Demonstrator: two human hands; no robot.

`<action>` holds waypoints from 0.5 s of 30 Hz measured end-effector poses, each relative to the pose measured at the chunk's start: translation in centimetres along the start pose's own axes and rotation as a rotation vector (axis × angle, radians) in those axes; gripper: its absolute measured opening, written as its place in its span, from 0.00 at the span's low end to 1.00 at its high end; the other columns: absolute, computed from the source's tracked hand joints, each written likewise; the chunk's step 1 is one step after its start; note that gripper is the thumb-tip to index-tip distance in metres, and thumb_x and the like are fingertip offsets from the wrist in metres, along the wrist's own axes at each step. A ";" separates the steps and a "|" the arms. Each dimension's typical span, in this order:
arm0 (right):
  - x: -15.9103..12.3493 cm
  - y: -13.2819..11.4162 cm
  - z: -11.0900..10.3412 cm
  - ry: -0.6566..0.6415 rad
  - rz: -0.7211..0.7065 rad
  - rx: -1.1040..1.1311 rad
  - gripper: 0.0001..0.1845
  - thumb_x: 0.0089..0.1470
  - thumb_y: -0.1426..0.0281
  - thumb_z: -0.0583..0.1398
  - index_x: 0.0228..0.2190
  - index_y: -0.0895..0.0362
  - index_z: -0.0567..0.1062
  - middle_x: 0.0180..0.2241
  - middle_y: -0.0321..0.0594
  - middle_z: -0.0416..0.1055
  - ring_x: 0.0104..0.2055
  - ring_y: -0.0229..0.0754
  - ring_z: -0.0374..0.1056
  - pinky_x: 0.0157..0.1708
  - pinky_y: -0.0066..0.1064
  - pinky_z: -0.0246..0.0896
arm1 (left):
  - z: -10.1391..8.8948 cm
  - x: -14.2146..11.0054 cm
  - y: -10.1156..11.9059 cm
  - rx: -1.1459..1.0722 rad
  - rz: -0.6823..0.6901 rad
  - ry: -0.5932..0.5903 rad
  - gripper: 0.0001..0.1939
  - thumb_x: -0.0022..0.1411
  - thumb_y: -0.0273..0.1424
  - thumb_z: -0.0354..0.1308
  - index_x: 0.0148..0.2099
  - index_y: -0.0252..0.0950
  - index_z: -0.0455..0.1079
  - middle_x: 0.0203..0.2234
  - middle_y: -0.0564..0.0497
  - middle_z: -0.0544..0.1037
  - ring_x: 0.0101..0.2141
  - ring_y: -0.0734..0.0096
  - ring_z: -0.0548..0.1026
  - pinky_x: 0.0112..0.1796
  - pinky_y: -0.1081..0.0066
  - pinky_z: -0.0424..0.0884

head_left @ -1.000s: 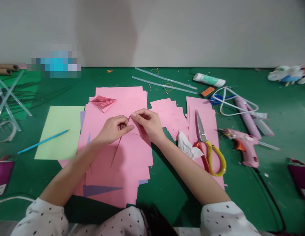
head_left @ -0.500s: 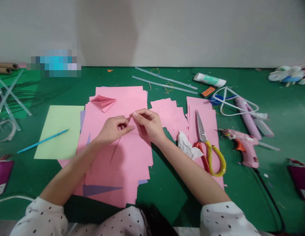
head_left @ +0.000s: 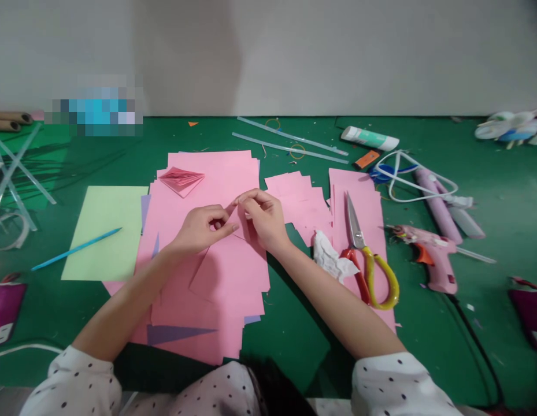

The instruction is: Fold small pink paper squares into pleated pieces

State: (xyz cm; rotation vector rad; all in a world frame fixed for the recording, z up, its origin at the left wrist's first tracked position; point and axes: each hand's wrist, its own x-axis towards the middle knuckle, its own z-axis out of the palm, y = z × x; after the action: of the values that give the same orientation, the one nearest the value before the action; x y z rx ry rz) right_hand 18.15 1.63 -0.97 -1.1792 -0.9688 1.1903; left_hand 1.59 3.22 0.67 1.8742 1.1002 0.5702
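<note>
Both hands meet over a pile of pink paper sheets (head_left: 199, 312) on a green table (head_left: 489, 219). My left hand (head_left: 201, 228) and my right hand (head_left: 262, 216) pinch the top corner of one pink paper square (head_left: 229, 268), which tilts up off the pile. The fingers of both hands are closed on that corner. A folded pink paper fan shape (head_left: 181, 179) lies on the pile beyond my left hand.
A light green sheet (head_left: 101, 231) with a blue pencil (head_left: 75, 249) lies left. Right of the pile lie smaller pink squares (head_left: 298, 199), crumpled white paper (head_left: 331, 260), scissors (head_left: 363, 254), a pink glue gun (head_left: 428, 254), a glue stick (head_left: 370, 138) and clear glue rods (head_left: 289, 144).
The pink square has lifted and turned between my fingers, so its lower left edge now shows clear of the pile. My hands stayed in the same place.
</note>
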 end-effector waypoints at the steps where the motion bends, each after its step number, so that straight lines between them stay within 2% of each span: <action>1: 0.0 0.0 0.1 0.015 0.000 0.002 0.06 0.51 0.70 0.60 0.24 0.54 0.76 0.29 0.37 0.76 0.34 0.38 0.70 0.35 0.31 0.63 | 0.0 0.0 0.0 -0.001 -0.002 -0.002 0.16 0.60 0.39 0.62 0.25 0.35 0.67 0.22 0.55 0.68 0.24 0.77 0.63 0.27 0.73 0.58; 6: 0.2 0.4 0.4 0.060 0.030 0.104 0.07 0.53 0.66 0.62 0.26 0.55 0.77 0.29 0.35 0.76 0.30 0.35 0.67 0.32 0.29 0.62 | -0.1 0.0 0.1 -0.019 -0.009 0.004 0.15 0.60 0.37 0.62 0.25 0.35 0.67 0.22 0.56 0.68 0.24 0.78 0.62 0.28 0.73 0.59; 10: 0.4 0.4 0.1 0.099 0.138 0.234 0.10 0.52 0.60 0.65 0.28 0.54 0.76 0.31 0.35 0.76 0.28 0.33 0.67 0.28 0.27 0.60 | -0.2 0.0 -0.1 -0.026 0.012 0.008 0.16 0.61 0.36 0.62 0.24 0.34 0.65 0.23 0.56 0.68 0.24 0.78 0.62 0.28 0.73 0.59; 13: 0.5 0.1 -0.2 0.050 0.206 0.223 0.13 0.51 0.57 0.66 0.29 0.54 0.77 0.29 0.36 0.74 0.28 0.34 0.67 0.27 0.27 0.60 | -0.2 0.0 -0.1 -0.031 0.014 0.017 0.18 0.61 0.36 0.62 0.24 0.34 0.63 0.23 0.55 0.67 0.24 0.78 0.61 0.28 0.73 0.59; 15: 0.4 -0.1 -0.4 -0.010 0.194 0.177 0.14 0.49 0.58 0.68 0.31 0.55 0.78 0.29 0.36 0.75 0.30 0.35 0.68 0.28 0.28 0.61 | -0.2 0.0 -0.2 -0.028 0.013 0.019 0.18 0.61 0.37 0.62 0.23 0.34 0.63 0.23 0.56 0.66 0.24 0.78 0.61 0.28 0.73 0.59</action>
State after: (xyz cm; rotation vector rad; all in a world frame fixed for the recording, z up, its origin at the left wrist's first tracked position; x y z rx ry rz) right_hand 18.57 2.00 -0.98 -1.1451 -0.7515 1.4076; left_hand 1.32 3.34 0.65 1.8559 1.0875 0.6086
